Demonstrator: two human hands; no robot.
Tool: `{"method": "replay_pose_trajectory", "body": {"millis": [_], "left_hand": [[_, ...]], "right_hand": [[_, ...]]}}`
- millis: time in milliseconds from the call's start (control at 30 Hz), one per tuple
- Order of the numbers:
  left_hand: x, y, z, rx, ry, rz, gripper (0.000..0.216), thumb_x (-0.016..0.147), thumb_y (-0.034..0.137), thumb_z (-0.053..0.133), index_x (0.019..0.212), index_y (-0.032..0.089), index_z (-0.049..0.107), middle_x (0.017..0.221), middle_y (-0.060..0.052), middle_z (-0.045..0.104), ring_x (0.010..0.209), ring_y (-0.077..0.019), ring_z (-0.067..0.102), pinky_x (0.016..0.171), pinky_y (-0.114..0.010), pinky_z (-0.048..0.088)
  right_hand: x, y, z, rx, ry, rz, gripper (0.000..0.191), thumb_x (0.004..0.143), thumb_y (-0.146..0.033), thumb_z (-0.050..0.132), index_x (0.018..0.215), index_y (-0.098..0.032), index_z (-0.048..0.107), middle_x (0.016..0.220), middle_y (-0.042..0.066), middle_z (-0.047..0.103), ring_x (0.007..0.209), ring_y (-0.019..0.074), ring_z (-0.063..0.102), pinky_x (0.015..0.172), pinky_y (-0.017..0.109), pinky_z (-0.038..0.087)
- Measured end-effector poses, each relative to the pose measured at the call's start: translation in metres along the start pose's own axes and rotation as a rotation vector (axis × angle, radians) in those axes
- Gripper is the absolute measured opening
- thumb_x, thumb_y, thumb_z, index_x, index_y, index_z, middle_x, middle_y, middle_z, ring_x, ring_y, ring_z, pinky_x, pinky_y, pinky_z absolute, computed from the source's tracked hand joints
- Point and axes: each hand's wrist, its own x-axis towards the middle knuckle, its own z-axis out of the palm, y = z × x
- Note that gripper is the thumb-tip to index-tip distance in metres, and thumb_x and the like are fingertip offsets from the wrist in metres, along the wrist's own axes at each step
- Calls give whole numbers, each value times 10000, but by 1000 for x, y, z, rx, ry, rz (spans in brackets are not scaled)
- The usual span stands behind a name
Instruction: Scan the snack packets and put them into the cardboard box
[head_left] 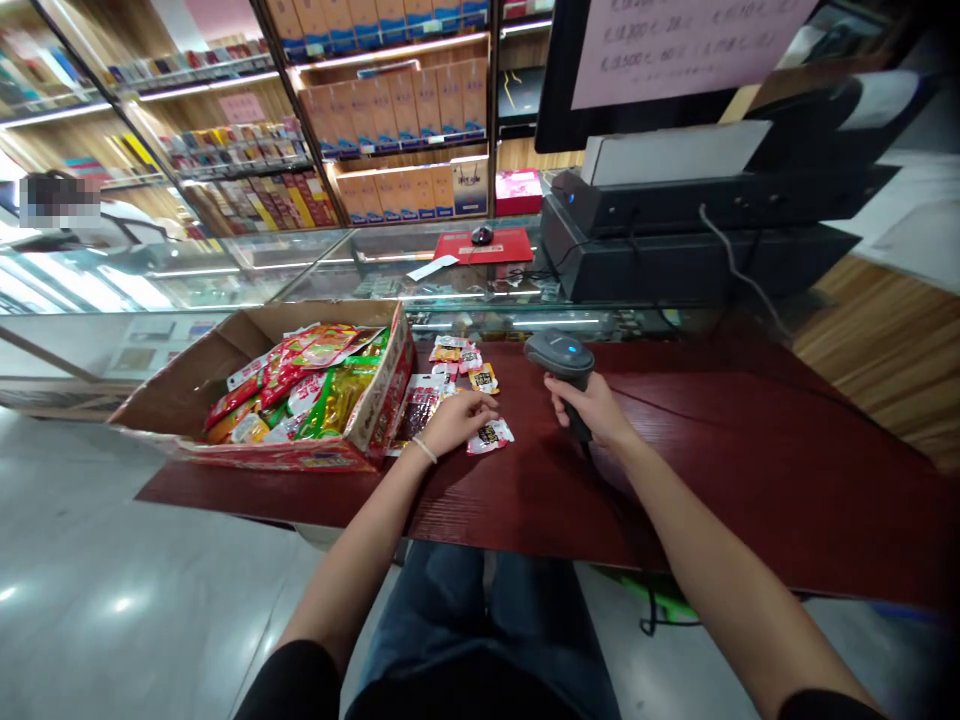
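Note:
My right hand (592, 408) is wrapped round the handle of a black barcode scanner (559, 352), its head raised above the dark red counter and a blue light lit on top. My left hand (459, 422) rests palm down among small snack packets, fingers curled together. A pink-and-white snack packet (491, 436) lies right at its fingertips; what is under the fingers is hidden. Just beyond are an orange packet (484, 379) and several more pink and orange packets (450, 350). A larger dark snack bag (417, 408) lies left of the hand, partly covered by it.
An open cardboard box (367, 425) full of red, green and yellow snack bags stands at the left. Behind are a glass display case (337, 270), a mouse (482, 235) on a red mat, and a black cash drawer (675, 265) below a monitor (559, 90). A person stands far left.

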Motion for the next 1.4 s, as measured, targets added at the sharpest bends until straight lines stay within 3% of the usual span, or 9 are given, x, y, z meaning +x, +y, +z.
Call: {"method": "replay_pose_trajectory", "body": {"millis": [133, 267, 433, 633, 767, 867, 967, 1133, 1400], "left_hand": [[-10, 2, 2, 120, -166, 184, 384, 819, 467, 669, 1088, 193, 682, 952, -63, 662, 900, -199, 610, 841, -318, 468], [-16, 6, 3, 253, -198, 276, 648, 680, 530, 777, 1218, 198, 635, 1084, -106, 605, 1057, -259, 556, 963, -389, 436], [-11, 11, 0, 257, -133, 229, 235, 879, 288, 565, 1043, 192, 703, 960, -82, 676, 907, -199, 624, 862, -316, 474], [24, 19, -14, -393, 486, -157, 236, 880, 378, 549, 936, 176, 656, 780, -10, 676, 675, -130, 617, 669, -245, 496], [45, 17, -6, -979, 492, -386, 245, 843, 366, 590, 1009, 194, 539, 791, 9, 654, 606, -105, 641, 666, -272, 553], [47, 10, 6, -1199, 467, -423, 318, 812, 341, 642, 1049, 209, 476, 851, -10, 663, 672, -123, 690, 739, -314, 581], [43, 4, 14, -1262, 494, -366, 355, 775, 276, 691, 1035, 207, 460, 907, -26, 670, 733, -136, 706, 813, -347, 580], [39, -2, 18, -1359, 570, -292, 365, 765, 203, 701, 1024, 217, 444, 995, -32, 672, 840, -154, 715, 882, -370, 562], [42, -6, 19, -1410, 612, -330, 350, 801, 187, 670, 1085, 221, 469, 1056, -56, 680, 851, -155, 716, 886, -350, 560]], "right_hand": [[0, 1, -2, 30, 15, 24, 311, 771, -458, 735, 836, -185, 599, 516, -57, 530, 363, 87, 462, 365, 213, 337], [-2, 1, 0, -7, 6, 30, 306, 773, -455, 733, 796, -185, 590, 502, -57, 523, 357, 88, 465, 365, 217, 345], [-2, 1, 0, -10, 15, 25, 315, 771, -461, 734, 811, -185, 589, 501, -61, 522, 357, 87, 463, 368, 215, 348], [-3, -2, -3, -10, 27, 36, 343, 773, -492, 722, 874, -189, 597, 516, -63, 529, 367, 88, 467, 376, 216, 339], [-4, -3, -3, -40, 41, 28, 351, 775, -502, 718, 834, -183, 583, 516, -57, 530, 372, 91, 471, 382, 220, 336], [-4, -2, -2, -90, 51, 22, 374, 772, -514, 716, 744, -183, 543, 507, -49, 524, 372, 90, 477, 390, 223, 349], [-3, -1, -1, -151, 51, 1, 382, 756, -518, 725, 769, -193, 524, 496, -56, 518, 363, 97, 477, 382, 226, 362], [-5, 4, 5, -336, -67, 11, 502, 786, -466, 710, 1173, -224, 501, 590, -68, 585, 353, 105, 474, 338, 221, 371], [-10, 7, 11, -457, -171, 13, 545, 787, -427, 704, 1271, -254, 524, 882, 4, 698, 399, 78, 484, 327, 205, 390]]}}
